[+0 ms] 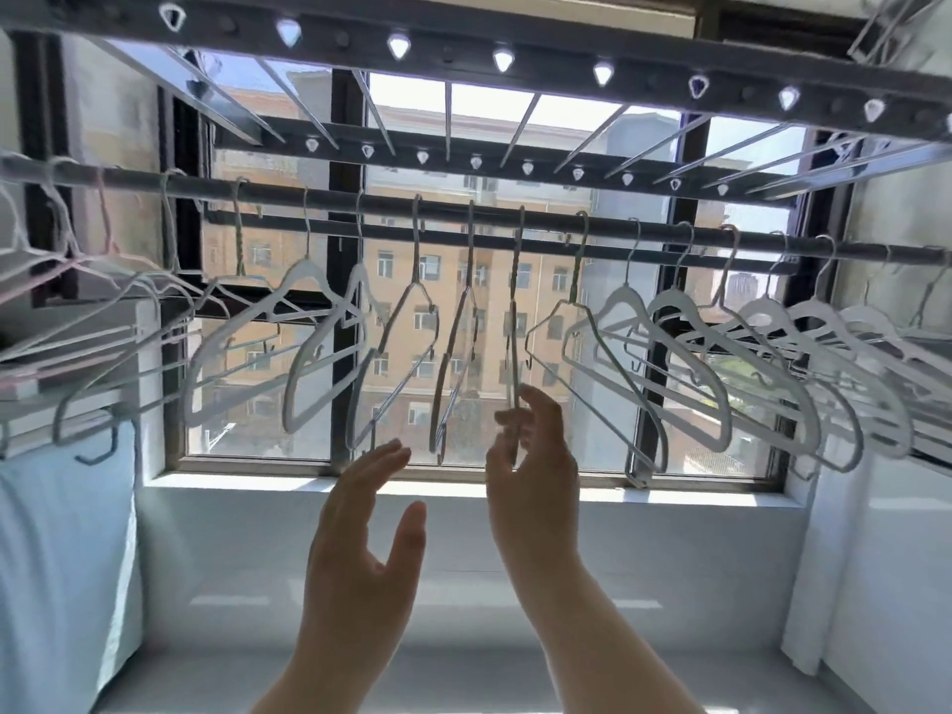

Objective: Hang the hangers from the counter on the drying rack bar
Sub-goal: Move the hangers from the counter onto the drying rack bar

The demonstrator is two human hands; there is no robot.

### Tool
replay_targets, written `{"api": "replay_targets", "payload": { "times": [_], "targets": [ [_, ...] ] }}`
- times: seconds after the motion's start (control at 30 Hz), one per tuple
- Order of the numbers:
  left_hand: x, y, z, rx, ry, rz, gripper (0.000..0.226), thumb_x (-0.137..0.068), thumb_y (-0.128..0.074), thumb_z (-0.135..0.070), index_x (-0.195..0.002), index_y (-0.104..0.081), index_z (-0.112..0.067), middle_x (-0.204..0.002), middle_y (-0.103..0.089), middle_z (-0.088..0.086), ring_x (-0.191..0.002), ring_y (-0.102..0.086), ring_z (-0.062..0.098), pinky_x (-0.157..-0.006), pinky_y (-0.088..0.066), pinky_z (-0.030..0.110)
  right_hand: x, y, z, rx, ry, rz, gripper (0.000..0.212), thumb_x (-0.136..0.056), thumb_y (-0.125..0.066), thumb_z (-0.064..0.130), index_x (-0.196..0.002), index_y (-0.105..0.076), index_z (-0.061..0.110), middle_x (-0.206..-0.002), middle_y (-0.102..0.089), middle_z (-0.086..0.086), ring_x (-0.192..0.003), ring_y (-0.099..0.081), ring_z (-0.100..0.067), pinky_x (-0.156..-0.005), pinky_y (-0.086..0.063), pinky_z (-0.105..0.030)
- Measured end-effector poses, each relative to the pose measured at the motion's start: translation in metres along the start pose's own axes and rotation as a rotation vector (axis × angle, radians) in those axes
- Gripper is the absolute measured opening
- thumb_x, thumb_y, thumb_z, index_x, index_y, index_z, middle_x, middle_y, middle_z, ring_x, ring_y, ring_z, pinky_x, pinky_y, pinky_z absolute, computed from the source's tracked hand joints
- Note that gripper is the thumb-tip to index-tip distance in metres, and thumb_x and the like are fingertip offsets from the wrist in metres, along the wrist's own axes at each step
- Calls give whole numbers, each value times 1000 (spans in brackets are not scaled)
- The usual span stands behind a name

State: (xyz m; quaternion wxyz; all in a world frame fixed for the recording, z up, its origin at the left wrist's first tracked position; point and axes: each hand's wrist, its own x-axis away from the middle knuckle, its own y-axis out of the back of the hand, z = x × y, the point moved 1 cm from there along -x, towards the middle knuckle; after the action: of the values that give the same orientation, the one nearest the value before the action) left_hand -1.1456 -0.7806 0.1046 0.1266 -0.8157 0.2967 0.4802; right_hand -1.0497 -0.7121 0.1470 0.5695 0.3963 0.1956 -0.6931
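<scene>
Several pale hangers hang in a row from the dark drying rack bar (515, 226), which runs across the window. One thin hanger (513, 322) hangs edge-on near the middle. My right hand (530, 471) is raised to its lower end, and its fingertips touch or lightly pinch the bottom of that hanger. Just to the left and a little lower is my left hand (360, 538), with fingers spread and holding nothing, beneath another edge-on hanger (453, 353). Wider white hangers (669, 353) crowd the bar on the right.
An overhead rack frame (463, 59) with slats and hook holes spans the top. Behind the bar is a window (427, 311) facing buildings. A white counter (463, 672) lies below. A white cloth (62, 559) hangs at the left, and white walls stand on both sides.
</scene>
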Motion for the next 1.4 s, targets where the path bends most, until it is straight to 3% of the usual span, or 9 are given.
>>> {"api": "replay_targets", "payload": {
  "times": [0.17, 0.33, 0.53, 0.63, 0.73, 0.83, 1.03, 1.17, 1.4],
  "targets": [
    [-8, 15, 14, 47, 28, -122, 42, -73, -41, -42, -104, -39, -69, -108, -42, -54, -101, -43, -27, -89, -34, -3, 2, 16, -17, 7, 4, -72, 34, -87, -49, -8, -116, -57, 6, -88, -63, 7, -81, -60, -12, -72, -42, -19],
    [-27, 20, 25, 87, 112, -125, 41, -75, -45, -41, -115, -41, -34, -108, -48, -31, -93, -48, -13, -83, -31, -5, 0, 18, -24, 8, 13, -122, 28, -89, -48, 2, -115, -59, 6, -91, -63, 6, -82, -59, -13, -74, -40, -23],
    [-40, 16, 26, 108, 123, -52, 38, -76, -47, -28, -112, -39, -31, -99, -47, -31, -95, -44, -14, -80, -32, 3, 16, 8, -6, 153, 340, -387, 36, -79, -44, 15, -115, -46, 11, -119, -47, -6, -114, -40, -19, -106, -24, -16],
    [-42, 17, 29, 96, 140, -40, 35, -83, -55, -20, -114, -40, -29, -95, -47, -31, -82, -53, -9, -74, -34, -6, 27, -15, 14, 56, 445, -266, 35, -80, -46, 15, -114, -44, 13, -118, -44, 1, -114, -41, -13, -106, -22, -7],
    [-43, 17, 33, 98, 174, -23, 38, -86, -56, -5, -111, -43, -30, -93, -51, -27, -88, -49, -14, -73, -33, -10, 29, -40, 21, 29, 394, -142, 41, -79, -47, 23, -119, -39, 16, -120, -50, 4, -113, -42, -9, -104, -21, -3],
    [-43, 16, 35, 90, 176, 1, 37, -85, -55, -6, -109, -45, -33, -92, -58, -23, -88, -54, -13, -73, -34, -10, 25, -55, 22, -2, 267, -114, 47, -78, -50, 27, -121, -32, 25, -119, -59, -4, -113, -50, -9, -96, -38, -17],
    [-44, 13, 36, 104, 174, 2, 37, -86, -55, -6, -103, -46, -38, -82, -62, -27, -82, -54, -22, -74, -34, -9, 14, -58, 20, -12, 181, -92, 49, -81, -59, 4, -125, -41, 14, -96, -64, 0, -84, -59, -11, -75, -53, -30],
    [-44, 9, 37, 100, 188, 18, 38, -86, -54, -7, -100, -45, -42, -76, -58, -48, -82, -52, -27, -72, -34, -9, 10, -52, 18, -35, 88, 24, 47, -84, -57, -1, -128, -42, 10, -90, -54, 11, -79, -57, -9, -67, -45, -15],
    [-44, 8, 35, 92, 156, 39, 46, -86, -54, -6, -94, -41, -49, -76, -53, -52, -81, -51, -29, -74, -35, -10, 6, -37, -1, -37, 65, -60, 35, -84, -54, -5, -116, -54, 11, -83, -55, 17, -73, -50, 13, -62, -40, 1]
  ]
}}
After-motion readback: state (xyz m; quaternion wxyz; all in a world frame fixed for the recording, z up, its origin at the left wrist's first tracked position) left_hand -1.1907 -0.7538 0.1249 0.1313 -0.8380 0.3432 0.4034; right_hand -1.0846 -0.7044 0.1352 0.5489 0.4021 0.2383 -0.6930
